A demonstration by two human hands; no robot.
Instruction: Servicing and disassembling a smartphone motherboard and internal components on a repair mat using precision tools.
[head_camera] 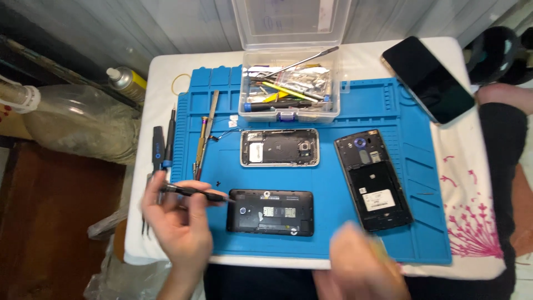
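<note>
Left hand (pixel 177 222) at 8 o'clock on the table, fingers closed around a black screwdriver (pixel 195 193); the shaft ran toward 3 o'clock, tip just at the left edge of the small black phone (pixel 270 212) lying opened, back cover off, near the front of the blue repair mat (pixel 333 183). Whether the tip touched the phone could not be told. The wrist was cut off by the lower frame edge.

Right hand (pixel 363 261) at 5 o'clock, blurred, partly out of frame; its grip could not be made out. It covered the mat's front edge and sat just beside the lower corner of the larger black phone (pixel 373 179), also open, tilted at 3 o'clock.

At centre, a silver-framed phone (pixel 280 148) with internals exposed. A few tiny dark screws (pixel 219 183) lay on the mat near the screwdriver tip. At 12 o'clock, a clear plastic box (pixel 288 89), lid up, packed with tools too jumbled to sort. At 10 o'clock, metal spudgers (pixel 206 133) and more drivers (pixel 161 147) along the mat's left edge. At 2 o'clock, an intact phone (pixel 428 79), screen dark, overhung the white table (pixel 166 69). At 10 o'clock beyond the table, a yellow spray can (pixel 127 82) and a large clear plastic bottle (pixel 72 125).
</note>
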